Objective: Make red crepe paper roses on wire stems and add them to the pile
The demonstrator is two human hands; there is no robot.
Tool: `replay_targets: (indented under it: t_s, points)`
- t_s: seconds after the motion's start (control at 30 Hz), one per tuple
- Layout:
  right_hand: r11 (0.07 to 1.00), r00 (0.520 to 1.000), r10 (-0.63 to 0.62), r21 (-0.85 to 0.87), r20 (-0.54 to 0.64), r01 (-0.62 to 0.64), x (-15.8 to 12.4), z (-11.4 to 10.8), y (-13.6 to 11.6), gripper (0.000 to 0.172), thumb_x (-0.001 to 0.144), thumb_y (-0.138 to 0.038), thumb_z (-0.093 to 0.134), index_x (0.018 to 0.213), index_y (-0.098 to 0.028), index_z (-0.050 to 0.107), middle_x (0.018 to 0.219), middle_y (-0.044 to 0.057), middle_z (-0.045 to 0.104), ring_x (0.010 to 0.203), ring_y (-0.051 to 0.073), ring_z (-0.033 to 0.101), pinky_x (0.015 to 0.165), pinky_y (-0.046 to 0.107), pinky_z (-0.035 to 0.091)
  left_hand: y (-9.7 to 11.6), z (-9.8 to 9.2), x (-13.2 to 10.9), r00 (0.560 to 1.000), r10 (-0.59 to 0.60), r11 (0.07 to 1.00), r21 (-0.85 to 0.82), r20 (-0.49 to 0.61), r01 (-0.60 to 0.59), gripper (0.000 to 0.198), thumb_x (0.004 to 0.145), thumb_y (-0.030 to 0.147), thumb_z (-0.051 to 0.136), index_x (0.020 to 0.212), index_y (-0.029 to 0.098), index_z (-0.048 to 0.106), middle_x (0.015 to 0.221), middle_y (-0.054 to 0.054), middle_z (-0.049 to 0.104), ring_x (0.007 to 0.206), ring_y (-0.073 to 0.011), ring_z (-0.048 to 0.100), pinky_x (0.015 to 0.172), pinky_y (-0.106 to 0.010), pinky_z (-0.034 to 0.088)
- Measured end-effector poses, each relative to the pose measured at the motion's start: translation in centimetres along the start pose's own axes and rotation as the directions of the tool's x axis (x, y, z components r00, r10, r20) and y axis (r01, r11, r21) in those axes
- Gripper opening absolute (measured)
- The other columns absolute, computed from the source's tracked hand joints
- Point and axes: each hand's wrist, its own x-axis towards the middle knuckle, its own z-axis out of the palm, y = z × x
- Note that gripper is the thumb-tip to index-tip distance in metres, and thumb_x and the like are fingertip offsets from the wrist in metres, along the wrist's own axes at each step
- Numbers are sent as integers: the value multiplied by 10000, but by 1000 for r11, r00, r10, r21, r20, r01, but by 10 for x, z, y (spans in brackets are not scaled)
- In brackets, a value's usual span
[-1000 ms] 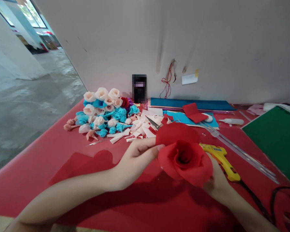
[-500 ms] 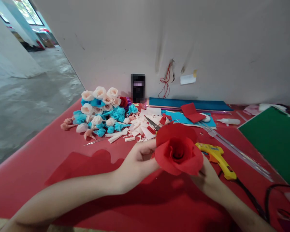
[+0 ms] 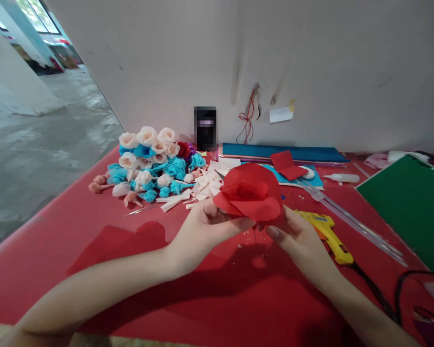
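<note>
A red paper rose [image 3: 253,193] is held up over the table, tipped so its outer petals face me from the side. My left hand [image 3: 210,221] grips it from the left, thumb pressed under the lower petals. On the other side, my right hand [image 3: 298,233] has its fingers closed on the right edge, with the thumb below; the contact is partly hidden. Scissors [image 3: 220,175] poke out behind the flower, mostly covered by it. Close to my right hand lies a yellow glue gun [image 3: 327,233].
Finished paper flowers [image 3: 152,164] and paper scraps [image 3: 207,185] lie at the back left. Red paper [image 3: 123,241] rests left of my arm. Clear sticks [image 3: 354,219], a white bottle [image 3: 342,178] and a green board [image 3: 412,207] occupy the right. A phone-like dark object [image 3: 205,130] leans on the wall.
The rose has risen and tilted away, so its centre shows less. My right hand, earlier mostly behind the petals, now shows its thumb and fingers at the lower right edge.
</note>
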Motion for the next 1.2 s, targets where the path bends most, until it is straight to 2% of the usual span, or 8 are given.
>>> replay_targets:
  t_s: [0.07, 0.13, 0.37, 0.6, 0.73, 0.93, 1.1, 1.2]
  points:
    - [997, 999, -43, 71, -11, 43, 1, 0, -1, 209, 818, -322, 590, 1018, -263, 600, 1012, -10, 633, 917, 115, 601, 799, 184, 489, 0, 1, 2, 1000, -17, 999, -31, 14, 17, 110, 688, 196, 716, 794, 215, 696, 779, 44, 700, 729, -71, 617, 676, -135, 505]
    - [993, 998, -69, 99, -8, 70, 0, 0, -2, 213, 823, -275, 588, 1035, -273, 604, 1036, -13, 626, 920, 103, 598, 805, 172, 486, 0, 2, 2, 999, -41, 998, -42, 23, 42, 128, 684, 194, 722, 804, 229, 695, 776, 59, 693, 742, -58, 609, 698, -126, 501]
    - [983, 1000, -3, 186, 8, 1, -1, 3, -5, 298, 756, -242, 658, 1051, -234, 615, 1050, 21, 637, 954, 160, 606, 833, 248, 503, -6, 1, 1, 993, -97, 995, 28, 71, 95, 137, 689, 184, 718, 820, 207, 687, 766, 57, 670, 733, -48, 585, 722, -119, 489]
    - [972, 997, 34, 231, 65, -49, 1, 2, -5, 227, 734, -295, 686, 947, -227, 652, 954, 10, 655, 866, 153, 611, 810, 247, 496, -4, 1, 1, 991, -97, 995, 41, 90, 94, 132, 683, 126, 706, 791, 196, 678, 727, 69, 657, 670, -29, 565, 675, -92, 479]
    - [967, 994, 64, 242, 85, -83, -1, 1, -2, 334, 726, -391, 682, 1010, -221, 632, 926, 24, 646, 825, 158, 605, 786, 253, 500, 1, 1, -1, 990, -40, 995, 97, 133, 27, 110, 672, 98, 699, 731, 185, 665, 650, 79, 627, 589, -13, 523, 586, -58, 448]
    - [938, 964, 161, 271, 212, -216, -8, 2, 3, 480, 769, -502, 596, 1155, -221, 551, 959, 48, 635, 779, 137, 596, 681, 208, 504, 9, 0, -1, 995, 41, 965, 253, 92, -63, 96, 597, 79, 715, 595, 130, 634, 582, 53, 592, 561, -36, 495, 554, -84, 448]
    - [937, 973, 135, 296, 187, -187, -10, 4, 2, 527, 751, -547, 590, 1161, -219, 542, 1085, 68, 597, 892, 160, 589, 803, 249, 496, 6, 0, -1, 996, 37, 956, 287, 81, -58, 57, 598, 115, 719, 609, 131, 665, 608, 26, 639, 564, -64, 525, 561, -132, 470]
    - [940, 976, 99, 303, 196, -156, -9, 5, -1, 463, 773, -516, 585, 1130, -222, 558, 986, 60, 624, 841, 157, 600, 780, 249, 508, 5, -1, -1, 998, 8, 954, 300, 61, -26, 43, 643, 169, 699, 649, 127, 694, 649, -14, 678, 599, -106, 573, 569, -178, 489]
